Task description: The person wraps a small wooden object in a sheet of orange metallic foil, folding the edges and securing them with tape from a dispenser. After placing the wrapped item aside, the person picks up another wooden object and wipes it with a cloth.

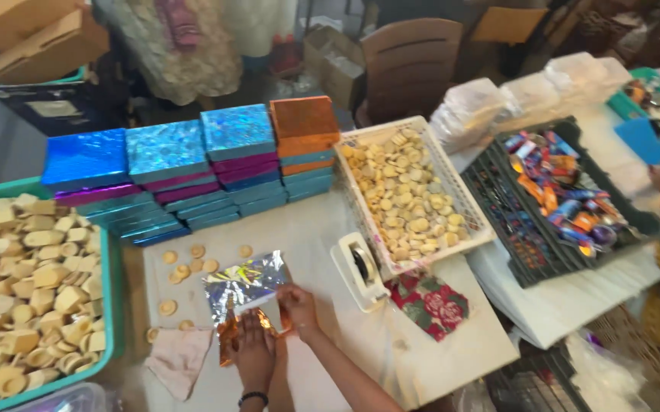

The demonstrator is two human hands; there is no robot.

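Tabletop white basket [360,200] holds biscuits [410,202]; green crate [113,305] holds sweets [28,282]

- Left hand [253,347] lies palm down, fingers stretched forward and close together, a dark band at the wrist.
- Right hand [297,305] sits just beside it, fingers curled downward (forearm angling in from the lower right).
- Both hands nearly touch.

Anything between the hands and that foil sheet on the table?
Nothing visible. Both the left hand and right hand already rest on the orange foil sheet, beside the silver foil sheet. The loose biscuits lie to the left and behind, the tape dispenser to the right.
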